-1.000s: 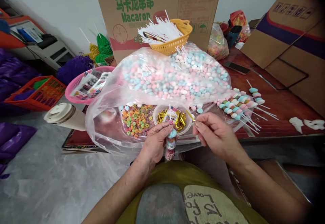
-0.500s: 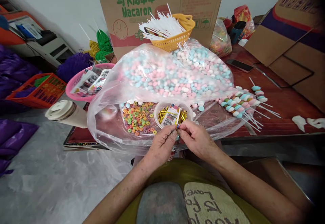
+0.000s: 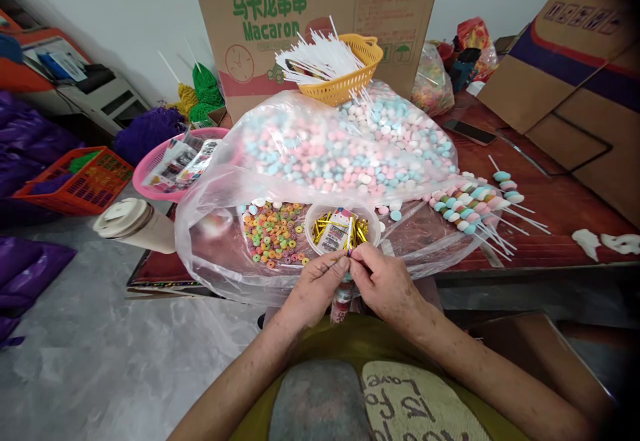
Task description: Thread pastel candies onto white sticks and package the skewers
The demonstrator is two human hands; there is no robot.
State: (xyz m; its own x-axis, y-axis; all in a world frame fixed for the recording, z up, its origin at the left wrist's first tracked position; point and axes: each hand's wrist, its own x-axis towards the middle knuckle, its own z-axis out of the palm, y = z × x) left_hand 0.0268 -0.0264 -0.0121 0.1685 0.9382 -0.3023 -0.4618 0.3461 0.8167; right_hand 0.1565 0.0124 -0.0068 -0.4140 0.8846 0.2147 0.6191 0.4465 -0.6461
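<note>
Close to my body, a candy skewer in a printed clear wrapper (image 3: 341,302) hangs below my fingers. Its white stick (image 3: 350,231) points up, away from me. My left hand (image 3: 320,284) is closed in a pinch at the wrapper's neck. Fingertip to fingertip with it, my right hand (image 3: 383,281) pinches the same spot, where a small dark bit shows; a tie there is too small to make out. Just beyond the fingers stands a clear round tub (image 3: 309,233) holding gold twist ties (image 3: 361,231) and a printed wrapper packet (image 3: 336,233).
Ring-shaped cereal (image 3: 274,234) lies left of the tub on a plastic bag (image 3: 200,254). Pastel marshmallows (image 3: 320,154) fill its back, below a yellow basket (image 3: 345,87) of sticks. Filled skewers (image 3: 467,204) lie right. A lidded cup (image 3: 135,224) stands at the left edge.
My hands have shifted slightly, still pinching together. The stick above my fingers and more of the wrapped skewer below them now show. The view has tilted up a little.
</note>
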